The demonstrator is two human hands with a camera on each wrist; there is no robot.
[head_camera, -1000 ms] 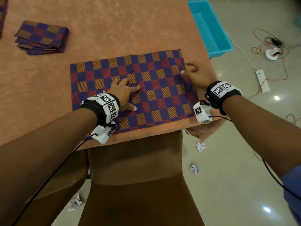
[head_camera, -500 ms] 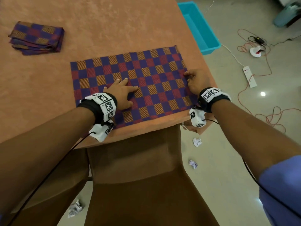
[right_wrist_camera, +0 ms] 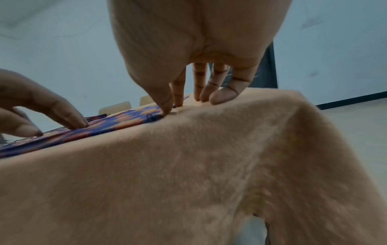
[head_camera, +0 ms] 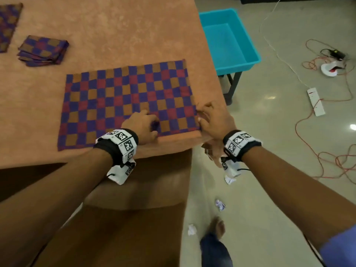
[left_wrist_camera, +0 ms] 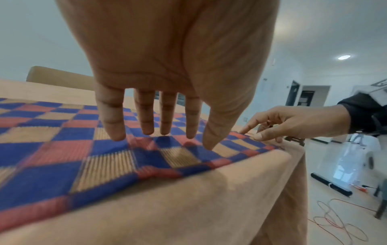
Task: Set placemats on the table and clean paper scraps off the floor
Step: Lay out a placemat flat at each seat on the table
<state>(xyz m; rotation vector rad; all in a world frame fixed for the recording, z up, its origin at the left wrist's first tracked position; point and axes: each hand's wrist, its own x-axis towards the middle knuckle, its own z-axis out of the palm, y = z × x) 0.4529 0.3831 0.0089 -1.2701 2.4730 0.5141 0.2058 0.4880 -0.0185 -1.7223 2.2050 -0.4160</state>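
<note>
A blue, red and orange checked placemat [head_camera: 125,101] lies spread flat on the table [head_camera: 115,31], near its front right corner. My left hand [head_camera: 143,123] rests on the mat near its front edge, with straight fingertips [left_wrist_camera: 117,137] touching the cloth. My right hand [head_camera: 207,117] is at the mat's right edge, where thumb and index finger [right_wrist_camera: 165,111] pinch the hem; its other fingertips touch the tablecloth. A folded stack of placemats [head_camera: 43,51] lies at the back left. Three crumpled paper scraps [head_camera: 230,179] [head_camera: 220,205] [head_camera: 192,229] lie on the floor.
A brown chair [head_camera: 125,218] stands against the table's front edge below my arms. A blue tub [head_camera: 227,41] sits on a stand to the table's right. A power strip [head_camera: 316,102] and red cables [head_camera: 327,160] lie on the floor. Another placemat [head_camera: 7,26] is at far left.
Both hands have slid toward the mat's front edge; the left moved right across the mat and the right went down its right edge. The head view has shifted.
</note>
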